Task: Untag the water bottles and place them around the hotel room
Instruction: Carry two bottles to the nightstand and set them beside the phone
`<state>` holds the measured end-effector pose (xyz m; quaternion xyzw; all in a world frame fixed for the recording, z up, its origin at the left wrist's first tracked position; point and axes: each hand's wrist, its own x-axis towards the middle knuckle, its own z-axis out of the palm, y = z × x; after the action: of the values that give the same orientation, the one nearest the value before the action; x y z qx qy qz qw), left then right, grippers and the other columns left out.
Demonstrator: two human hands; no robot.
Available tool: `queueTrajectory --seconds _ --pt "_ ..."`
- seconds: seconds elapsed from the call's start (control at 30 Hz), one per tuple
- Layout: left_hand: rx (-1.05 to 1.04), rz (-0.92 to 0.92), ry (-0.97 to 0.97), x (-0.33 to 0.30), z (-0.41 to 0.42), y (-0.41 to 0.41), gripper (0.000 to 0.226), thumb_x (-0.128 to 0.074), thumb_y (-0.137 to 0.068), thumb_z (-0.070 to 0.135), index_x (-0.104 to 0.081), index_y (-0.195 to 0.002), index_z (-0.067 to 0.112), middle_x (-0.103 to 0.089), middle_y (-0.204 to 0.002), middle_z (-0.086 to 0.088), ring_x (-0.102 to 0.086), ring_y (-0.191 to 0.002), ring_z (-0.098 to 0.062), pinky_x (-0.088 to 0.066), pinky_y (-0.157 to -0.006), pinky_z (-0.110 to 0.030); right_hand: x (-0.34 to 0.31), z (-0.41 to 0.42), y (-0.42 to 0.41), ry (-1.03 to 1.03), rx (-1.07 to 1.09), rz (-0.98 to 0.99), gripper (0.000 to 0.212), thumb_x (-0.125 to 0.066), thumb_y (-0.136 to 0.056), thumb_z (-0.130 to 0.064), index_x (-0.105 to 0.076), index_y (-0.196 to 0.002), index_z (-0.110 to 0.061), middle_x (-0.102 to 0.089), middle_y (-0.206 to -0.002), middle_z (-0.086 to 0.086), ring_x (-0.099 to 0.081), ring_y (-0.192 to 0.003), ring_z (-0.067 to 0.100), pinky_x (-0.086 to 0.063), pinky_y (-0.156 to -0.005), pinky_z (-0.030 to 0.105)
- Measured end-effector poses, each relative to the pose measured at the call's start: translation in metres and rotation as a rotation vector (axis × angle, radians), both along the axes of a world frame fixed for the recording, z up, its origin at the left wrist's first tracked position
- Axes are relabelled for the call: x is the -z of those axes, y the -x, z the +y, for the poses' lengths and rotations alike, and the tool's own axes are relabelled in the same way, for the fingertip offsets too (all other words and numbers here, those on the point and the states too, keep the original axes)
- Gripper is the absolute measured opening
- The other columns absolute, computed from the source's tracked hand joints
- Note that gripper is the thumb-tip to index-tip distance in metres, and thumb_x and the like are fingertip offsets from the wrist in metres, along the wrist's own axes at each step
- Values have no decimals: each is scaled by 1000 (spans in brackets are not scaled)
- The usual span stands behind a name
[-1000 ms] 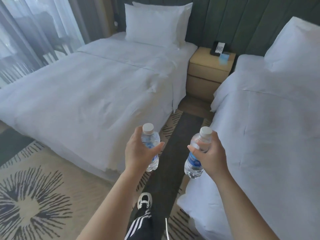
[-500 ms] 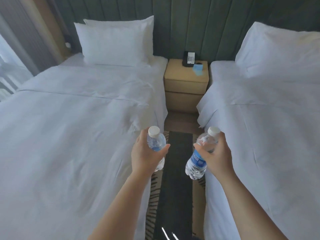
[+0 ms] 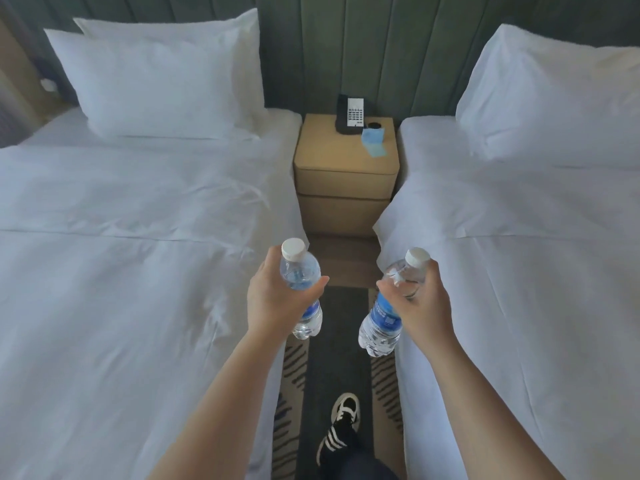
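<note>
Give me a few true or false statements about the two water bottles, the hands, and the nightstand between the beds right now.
1. Each hand holds a capped bottle. True: the left hand grips the left bottle, the right hand the right bottle.
2. A bottle stands on the nightstand. False: only a phone and a blue item are there.
3. The right bottle is tilted. True.
4. The left bottle lies on the bed. False: it is held in the air.
</note>
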<state>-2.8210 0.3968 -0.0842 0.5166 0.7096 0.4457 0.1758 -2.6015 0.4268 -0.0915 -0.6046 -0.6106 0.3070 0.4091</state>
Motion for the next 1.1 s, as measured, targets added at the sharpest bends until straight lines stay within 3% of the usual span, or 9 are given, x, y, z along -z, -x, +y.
queueTrajectory --seconds 0.13,0.27,0.47,0.53,0.67,0.77,0.83,1.1 --pt "-4 -10 6 -11 94 -5 57 -71 -56 62 -46 -99 34 -62 -90 14 -63 -84 -13 -57 -71 -42 -9 94 -11 13 -8 -8 64 -77 -75 -40 -44 -127 -21 -59 -120 1 -59 -107 17 -54 -86 31" --pt "-20 11 9 -16 167 -12 56 -72 -55 64 -47 -96 35 -62 -84 14 -63 -78 -10 -56 -67 -41 -15 166 -22 23 31 26 62 -77 -74 -39 -44 -125 -23 -60 -116 0 -60 -102 15 -49 -76 19" --pt "1 29 18 -18 259 -18 55 -71 -54 65 -45 -94 38 -59 -82 19 -61 -78 -5 -56 -66 -36 -10 249 -29 51 46 75 59 -76 -75 -38 -45 -122 -22 -60 -113 0 -61 -103 18 -56 -85 40" --pt "12 32 11 -17 287 -17 56 -70 -54 65 -45 -96 38 -59 -83 21 -61 -79 -4 -56 -66 -34 -6 275 -28 50 47 78 56 -76 -74 -39 -45 -119 -24 -60 -110 -2 -61 -101 17 -56 -84 38" --pt "24 34 0 -12 349 -10 57 -69 -55 67 -44 -99 41 -58 -85 25 -61 -79 -2 -54 -65 -28 1 339 -22 35 46 66 55 -77 -74 -39 -45 -117 -28 -61 -108 -4 -61 -98 13 -50 -75 21" --pt "20 19 -11 -9 403 0 55 -70 -55 64 -44 -98 43 -57 -81 27 -59 -78 6 -49 -62 -21 6 398 -13 39 52 52 56 -77 -73 -40 -46 -118 -26 -62 -108 -2 -62 -98 13 -53 -79 29" --pt "20 18 -8 -7 442 9 55 -71 -58 62 -44 -99 39 -56 -83 26 -60 -78 0 -49 -62 -21 6 440 -2 37 35 48 58 -78 -73 -38 -47 -120 -23 -61 -110 -2 -61 -100 14 -54 -83 36" --pt "-16 -61 3 -11 580 44 60 -70 -56 63 -49 -100 27 -63 -90 12 -62 -84 -12 -57 -71 -43 -11 587 44 32 -49 64 48 -79 -73 -33 -51 -112 -26 -65 -105 -8 -62 -97 5 -53 -82 30"
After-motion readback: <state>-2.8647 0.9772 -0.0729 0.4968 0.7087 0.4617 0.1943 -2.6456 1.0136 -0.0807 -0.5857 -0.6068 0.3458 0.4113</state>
